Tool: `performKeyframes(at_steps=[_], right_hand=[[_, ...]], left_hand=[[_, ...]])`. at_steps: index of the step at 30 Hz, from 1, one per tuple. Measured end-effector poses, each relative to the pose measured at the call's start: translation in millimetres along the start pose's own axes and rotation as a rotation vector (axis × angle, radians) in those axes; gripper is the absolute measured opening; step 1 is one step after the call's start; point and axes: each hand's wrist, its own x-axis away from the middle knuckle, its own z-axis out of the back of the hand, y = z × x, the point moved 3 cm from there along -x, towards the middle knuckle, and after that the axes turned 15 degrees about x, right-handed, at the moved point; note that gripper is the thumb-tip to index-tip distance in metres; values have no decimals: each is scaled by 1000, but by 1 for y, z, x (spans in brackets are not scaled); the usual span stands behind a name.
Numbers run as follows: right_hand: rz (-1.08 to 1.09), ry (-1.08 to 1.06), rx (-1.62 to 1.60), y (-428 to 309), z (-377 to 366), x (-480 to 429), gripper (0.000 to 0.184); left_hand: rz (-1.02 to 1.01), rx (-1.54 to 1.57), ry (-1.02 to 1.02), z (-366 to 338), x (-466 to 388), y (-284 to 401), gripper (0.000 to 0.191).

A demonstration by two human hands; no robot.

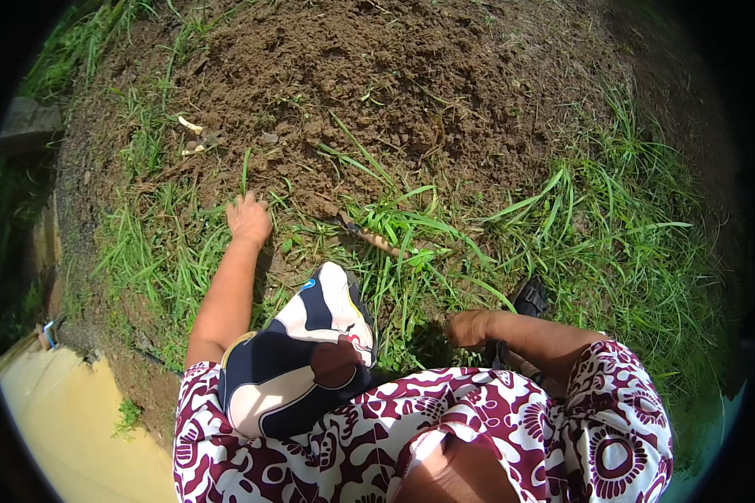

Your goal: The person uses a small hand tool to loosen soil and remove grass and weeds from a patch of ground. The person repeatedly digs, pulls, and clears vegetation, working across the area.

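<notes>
My left hand (250,218) is down at the line where green grass (163,232) meets loose brown soil (327,82). Its fingers are bent into the grass, and a single upright blade (245,171) rises just beyond them; whether they grip it cannot be made out. Low on the right, my right hand (467,329) hangs close over shaded grass with curled fingers, partly in shadow. What it may hold is hidden. Between the hands, a tool with a wooden handle (380,241) lies half under grass blades, its dark end towards the soil.
Two pale pieces (190,126) lie on the soil at upper left. A dark shoe (530,297) shows beyond my right forearm. Patterned cloth (302,358) covers my bent knee between my arms. A yellowish surface (69,415) is at lower left, and a grey block (30,118) stands above it.
</notes>
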Motion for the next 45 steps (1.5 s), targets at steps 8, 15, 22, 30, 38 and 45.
performKeyframes(at_steps=[8,15,22,30,38,45], right_hand=[[-736,673,601,-40,208,-64,29],[-812,432,402,-74,214,-50,30],[-972,481,489,-124,232,52,29],[-976,810,445,-135,258,92,25],[-871,715,242,-124,294,63,27],[-812,733,201,-117,244,16,25]], left_hand=[[-22,157,61,44,15,-6,36],[-123,242,198,82,49,7,59],[-273,136,343,147,81,23,45],[-332,343,571,239,152,-56,28],[0,96,457,281,255,-99,32],[12,324,460,220,169,-1,45]])
